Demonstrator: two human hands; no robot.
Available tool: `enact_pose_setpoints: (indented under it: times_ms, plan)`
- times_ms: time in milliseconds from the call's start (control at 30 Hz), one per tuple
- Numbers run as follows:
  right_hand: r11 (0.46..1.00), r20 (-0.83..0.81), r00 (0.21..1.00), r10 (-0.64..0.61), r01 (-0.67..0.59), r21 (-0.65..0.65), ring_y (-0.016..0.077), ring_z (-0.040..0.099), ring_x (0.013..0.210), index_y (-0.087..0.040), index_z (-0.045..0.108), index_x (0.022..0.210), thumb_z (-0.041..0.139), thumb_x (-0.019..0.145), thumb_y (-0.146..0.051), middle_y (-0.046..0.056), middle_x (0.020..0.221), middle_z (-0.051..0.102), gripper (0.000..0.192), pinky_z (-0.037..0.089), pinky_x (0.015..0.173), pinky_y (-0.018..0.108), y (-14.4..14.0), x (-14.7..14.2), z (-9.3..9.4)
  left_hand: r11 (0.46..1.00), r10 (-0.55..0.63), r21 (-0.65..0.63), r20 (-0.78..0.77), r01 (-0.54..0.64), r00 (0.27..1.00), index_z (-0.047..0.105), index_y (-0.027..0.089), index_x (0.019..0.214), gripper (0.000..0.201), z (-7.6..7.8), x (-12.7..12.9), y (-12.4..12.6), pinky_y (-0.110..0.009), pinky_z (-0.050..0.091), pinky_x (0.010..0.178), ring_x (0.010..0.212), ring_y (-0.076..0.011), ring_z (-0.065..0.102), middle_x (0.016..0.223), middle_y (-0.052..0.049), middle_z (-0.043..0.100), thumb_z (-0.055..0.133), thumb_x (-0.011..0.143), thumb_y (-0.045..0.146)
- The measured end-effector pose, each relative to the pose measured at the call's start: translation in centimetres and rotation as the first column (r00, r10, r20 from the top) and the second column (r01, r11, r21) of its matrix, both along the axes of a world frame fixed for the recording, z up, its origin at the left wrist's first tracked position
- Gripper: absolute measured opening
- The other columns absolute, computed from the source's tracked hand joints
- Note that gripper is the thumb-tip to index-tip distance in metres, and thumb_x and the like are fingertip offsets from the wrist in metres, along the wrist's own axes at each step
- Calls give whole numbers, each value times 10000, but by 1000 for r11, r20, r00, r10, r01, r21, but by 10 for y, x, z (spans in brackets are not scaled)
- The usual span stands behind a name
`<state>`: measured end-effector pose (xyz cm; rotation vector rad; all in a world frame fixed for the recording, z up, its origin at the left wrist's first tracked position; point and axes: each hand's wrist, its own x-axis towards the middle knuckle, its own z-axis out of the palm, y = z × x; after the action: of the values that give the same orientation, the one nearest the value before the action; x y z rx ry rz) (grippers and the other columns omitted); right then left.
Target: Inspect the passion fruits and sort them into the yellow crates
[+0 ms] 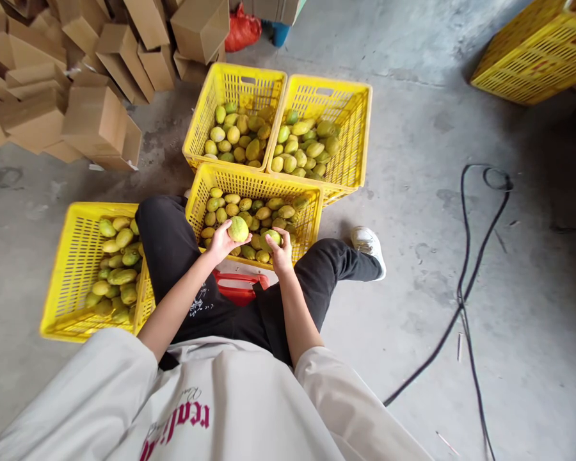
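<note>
My left hand (220, 244) holds a yellow-green papaya (239, 229), its fingers curled around the side and underneath. A greener papaya (271, 240) sits in my right hand (282, 251), gripped between thumb and fingers. Both hands are above the near edge of a yellow slatted crate (196, 198) that stands between my knees. Many oval green and yellow papayas (246, 218) lie loose inside it. The two held papayas are a short distance apart.
Two more yellow crates of papayas (360, 141) stand beyond, and another crate (70, 269) is by my left leg. Folded cardboard boxes (96, 121) pile up at far left. Black cable (461, 301) lies on the floor at right. A yellow crate (532, 57) stands far right.
</note>
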<state>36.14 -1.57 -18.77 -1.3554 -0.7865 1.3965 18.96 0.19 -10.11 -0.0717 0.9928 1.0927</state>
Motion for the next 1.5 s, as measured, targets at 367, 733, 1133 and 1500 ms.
enact_pose_setpoints:
  times_ms: [367,733,1133,1500]
  plan:
    - [997,123,991,-48,41,58,160,552,899,-225,571,1042,698,694,-413,26,1018,592,415,468,855,325,0,-2,13,999,-39,33,3,39,999,542,171,986,146,0,-1,-1,-497,499,895,979,-262,646,920,-74,656,483,878,250]
    - [972,-247,960,-135,80,-220,190,557,1009,-290,481,1103,596,729,-471,36,1145,541,431,532,749,345,5,-1,2,977,-119,159,-137,140,983,483,217,937,216,-2,-1,-4,-227,498,524,739,-209,700,807,4,615,635,797,282]
    - [988,-436,898,-57,-11,-153,175,565,1010,-308,504,1057,749,638,-335,-14,1091,536,487,535,863,391,4,0,26,977,-167,112,-141,184,976,470,189,871,133,-1,-1,-3,-280,494,491,691,-251,694,763,-25,636,552,797,264]
    - [996,-482,876,0,-45,-81,198,562,1035,-306,495,1077,719,651,-360,6,1131,552,484,534,844,394,4,-2,30,986,-138,78,-123,148,983,483,185,861,122,2,0,-2,-283,519,510,688,-244,697,762,-27,639,565,804,254]
